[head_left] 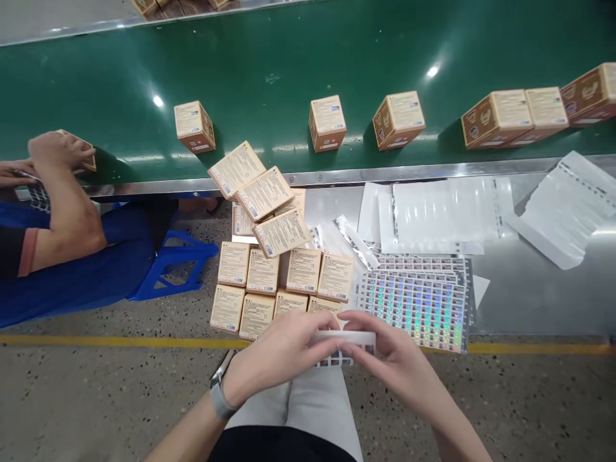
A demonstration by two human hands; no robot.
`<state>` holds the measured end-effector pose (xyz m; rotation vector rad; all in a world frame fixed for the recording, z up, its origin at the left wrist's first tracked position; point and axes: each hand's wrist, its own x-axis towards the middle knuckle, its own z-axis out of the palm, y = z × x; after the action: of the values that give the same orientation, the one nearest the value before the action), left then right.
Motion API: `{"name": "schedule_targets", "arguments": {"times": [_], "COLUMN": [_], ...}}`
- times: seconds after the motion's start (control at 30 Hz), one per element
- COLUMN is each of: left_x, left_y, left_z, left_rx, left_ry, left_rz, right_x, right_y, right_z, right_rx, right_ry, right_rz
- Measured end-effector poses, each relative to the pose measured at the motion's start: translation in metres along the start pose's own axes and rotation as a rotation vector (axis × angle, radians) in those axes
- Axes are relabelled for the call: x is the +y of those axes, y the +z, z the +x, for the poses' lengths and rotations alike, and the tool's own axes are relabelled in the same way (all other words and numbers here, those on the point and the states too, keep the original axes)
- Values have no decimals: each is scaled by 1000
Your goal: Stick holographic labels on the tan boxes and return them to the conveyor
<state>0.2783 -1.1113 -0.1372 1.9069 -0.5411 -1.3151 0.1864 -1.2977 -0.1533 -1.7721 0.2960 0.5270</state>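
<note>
My left hand (283,346) and my right hand (392,346) meet above my lap, fingers closed on a small sticker sheet (360,338). The sheet is bent, with its white edge upward and rows of printed labels below. Part of it is hidden behind my fingers. Just beyond my left hand stand several cream-topped cardboard boxes (233,262) in rows, with more boxes (282,232) stacked askew on top. Beside my right hand lies a pile of shiny holographic sticker sheets (414,308).
Several boxes (327,122) stand along the green conveyor belt (269,51). White backing sheets (443,215) and a torn strip (356,242) lie on the metal table (539,295). At left, a co-worker's hand (58,151) touches a box, near a blue stool (180,266).
</note>
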Motion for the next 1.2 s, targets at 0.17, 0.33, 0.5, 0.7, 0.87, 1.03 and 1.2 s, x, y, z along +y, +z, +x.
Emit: {"name": "schedule_targets", "arguments": {"times": [0.17, 0.33, 0.5, 0.7, 0.87, 1.03, 1.2], "left_x": [0, -7, 3, 10, 6, 2, -4], "left_y": [-9, -24, -23, -1, 1, -2, -1], "left_z": [6, 10, 11, 12, 8, 7, 7], "left_rx": [6, -36, 77, 105, 98, 73, 56], "left_ry": [9, 68, 122, 141, 214, 235, 162], "left_rz": [40, 176, 287, 197, 215, 233, 251], "right_x": [2, 3, 7, 4, -2, -2, 6], "right_y": [-9, -14, 4, 5, -4, 2, 1], "right_z": [3, -2, -5, -6, -6, -7, -7], "right_rx": [62, 22, 78, 49, 65, 90, 157], "right_ry": [109, 132, 203, 205, 159, 70, -88], "right_rz": [167, 224, 269, 242, 227, 111, -135]}}
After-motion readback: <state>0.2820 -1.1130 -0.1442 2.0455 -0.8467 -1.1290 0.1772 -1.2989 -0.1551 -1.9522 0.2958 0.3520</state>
